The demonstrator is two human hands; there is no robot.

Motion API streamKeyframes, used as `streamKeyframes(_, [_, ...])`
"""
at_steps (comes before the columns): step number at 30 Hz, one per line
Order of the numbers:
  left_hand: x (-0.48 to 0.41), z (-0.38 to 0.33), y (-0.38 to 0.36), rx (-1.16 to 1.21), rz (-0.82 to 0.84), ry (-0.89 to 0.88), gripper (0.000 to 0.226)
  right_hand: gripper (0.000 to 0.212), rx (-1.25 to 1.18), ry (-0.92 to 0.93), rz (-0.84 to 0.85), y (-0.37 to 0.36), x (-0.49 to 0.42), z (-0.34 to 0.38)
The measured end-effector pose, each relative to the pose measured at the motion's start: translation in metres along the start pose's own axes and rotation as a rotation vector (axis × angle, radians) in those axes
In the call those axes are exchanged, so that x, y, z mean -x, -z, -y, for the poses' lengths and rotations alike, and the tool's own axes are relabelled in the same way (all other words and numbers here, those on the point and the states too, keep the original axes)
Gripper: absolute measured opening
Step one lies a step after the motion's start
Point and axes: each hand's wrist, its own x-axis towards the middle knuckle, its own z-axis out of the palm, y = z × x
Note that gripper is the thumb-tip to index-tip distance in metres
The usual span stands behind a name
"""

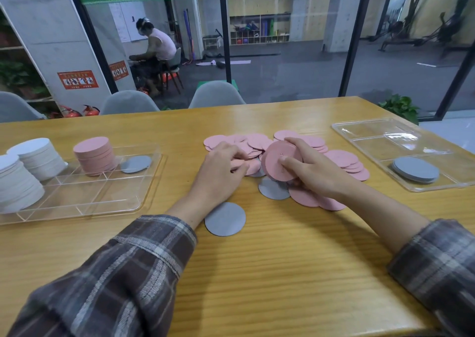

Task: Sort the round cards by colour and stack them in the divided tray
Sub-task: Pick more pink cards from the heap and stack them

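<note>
A loose pile of pink round cards (341, 158) lies on the table's middle, with two grey cards (225, 219) (273, 189) at its near edge. My right hand (312, 168) grips a tilted bunch of pink cards (279, 165) above the pile. My left hand (221, 169) rests on the pile's left side with its fingers curled over pink cards. On the left, the divided tray (84, 200) holds white stacks (38, 158), a pink stack (95, 155) and a grey card (136, 163).
A second clear tray (372, 141) at the right holds a low stack of grey cards (416, 169). Grey chairs (216, 95) stand behind the table's far edge. Bare wood lies between me and the pile.
</note>
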Motion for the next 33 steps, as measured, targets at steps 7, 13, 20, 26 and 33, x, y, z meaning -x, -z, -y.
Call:
streamKeyframes(7, [0.002, 0.012, 0.006, -0.226, 0.302, 0.047, 0.048, 0.057, 0.037, -0.018, -0.031, 0.002, -0.002, -0.004])
streamKeyframes(13, [0.006, 0.004, 0.016, -0.203, 0.289, 0.013, 0.039, 0.057, 0.048, -0.049, -0.061, 0.003, -0.005, -0.006])
streamKeyframes(20, [0.018, -0.003, 0.022, -0.119, 0.302, -0.066, 0.015, 0.057, 0.056, -0.051, -0.075, 0.004, -0.002, -0.002])
streamKeyframes(26, [0.018, 0.006, 0.022, -0.055, 0.206, 0.066, 0.026, 0.057, 0.085, -0.038, -0.068, 0.005, 0.002, 0.001])
streamKeyframes(33, [0.014, 0.003, 0.029, 0.039, 0.232, 0.158, 0.053, 0.059, 0.126, 0.034, -0.064, 0.005, 0.004, 0.003])
